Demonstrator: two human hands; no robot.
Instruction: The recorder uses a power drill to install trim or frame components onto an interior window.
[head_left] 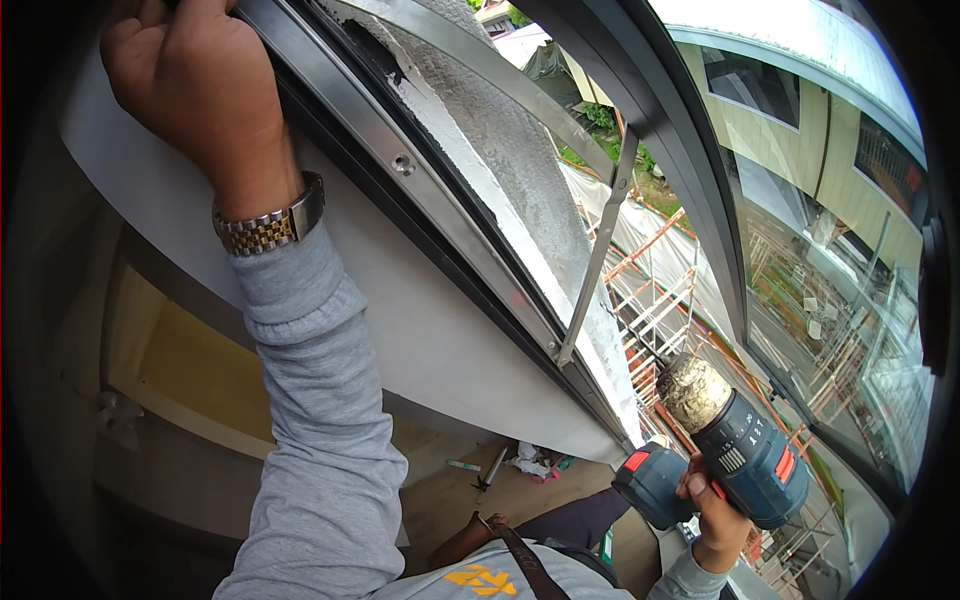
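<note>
At the top left, my left hand (195, 95) is closed over the dark-edged window frame (300, 120); what its fingertips hold is hidden. A metal track (405, 165) with a screw hole runs diagonally down the frame. Metal stay arms (600, 270) link it to the open dark sash (680, 120). At the lower right, my right hand (710, 510) grips a blue cordless drill (755, 470) with a worn cream chuck (693, 388), its bit pointing up-left near the lower end of the stay.
Beside the frame are a white sill (420, 350) and a rough concrete edge (500, 170). Outside are scaffolding (650, 260) and a pale building (800, 150). Below, loose items (530, 460) lie on the floor (450, 510). Glass panes (850, 330) fill the right.
</note>
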